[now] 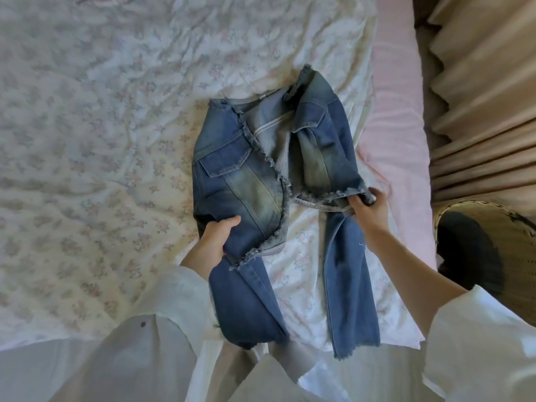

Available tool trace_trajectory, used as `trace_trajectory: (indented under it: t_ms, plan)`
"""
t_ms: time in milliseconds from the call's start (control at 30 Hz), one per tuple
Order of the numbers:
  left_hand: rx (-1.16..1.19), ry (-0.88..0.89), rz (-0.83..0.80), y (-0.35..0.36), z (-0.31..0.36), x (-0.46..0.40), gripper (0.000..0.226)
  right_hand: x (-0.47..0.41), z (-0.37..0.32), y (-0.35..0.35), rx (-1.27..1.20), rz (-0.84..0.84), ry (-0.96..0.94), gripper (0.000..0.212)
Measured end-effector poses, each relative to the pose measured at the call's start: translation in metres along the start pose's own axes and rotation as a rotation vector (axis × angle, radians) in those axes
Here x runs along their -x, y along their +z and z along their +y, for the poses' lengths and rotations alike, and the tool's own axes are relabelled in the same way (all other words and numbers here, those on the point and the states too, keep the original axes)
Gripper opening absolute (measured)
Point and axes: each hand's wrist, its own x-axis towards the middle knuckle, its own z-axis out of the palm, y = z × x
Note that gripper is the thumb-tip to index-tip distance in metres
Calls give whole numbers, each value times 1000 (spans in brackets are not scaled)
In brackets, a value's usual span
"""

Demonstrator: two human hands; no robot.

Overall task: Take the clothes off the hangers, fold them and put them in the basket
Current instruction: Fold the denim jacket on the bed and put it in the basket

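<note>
Denim jacket spread on the bed

The bed [101, 140] carries a floral sheet, and the denim jacket [261, 169] lies open on it. A woven basket [493, 227] stands at the right. The left hand [216, 237] grips one frayed hem; the right hand [369, 208] pinches the other.

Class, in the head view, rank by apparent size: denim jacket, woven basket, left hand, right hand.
1. denim jacket
2. woven basket, partly cut off by the frame
3. left hand and right hand: look alike, unranked
</note>
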Motion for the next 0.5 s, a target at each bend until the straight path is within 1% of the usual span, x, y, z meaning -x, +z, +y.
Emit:
trace_trajectory:
  t_ms: [33, 67, 100, 133, 167, 200, 233, 267, 333, 433, 500]
  plan:
    - [71, -10, -8, 2, -6, 0, 57, 3, 8, 5, -45, -62, 57, 54]
    - [120, -14, -10, 3, -11, 1, 53, 7, 16, 10, -66, -136, 69, 57]
    - [144, -13, -7, 5, -14, 2, 51, 8, 22, 15, -15, -194, 47, 65]
    - [146, -7, -3, 6, -17, 3, 50, 8, 29, 20, 101, -235, -5, 78]
    - [144, 2, 2, 7, -18, 3, 50, 7, 35, 25, 269, -259, -61, 95]
    - [141, 11, 7, 8, -19, 3, 50, 6, 38, 28, 452, -281, -94, 105]
    - [145, 25, 7, 8, -18, 4, 49, 6, 40, 31, 580, -292, -102, 108]
    - [150, 37, 10, 9, -17, 5, 48, 6, 39, 34, 658, -285, -119, 106]
    - [133, 57, 24, 8, -15, 4, 46, 5, 33, 38, 729, -275, -161, 96]
    - [105, 82, 42, 4, -9, 5, 44, -2, 26, 41, 731, -228, -210, 77]
    - [95, 99, 38, 3, -7, 5, 45, -6, 21, 41, 647, -167, -215, 58]
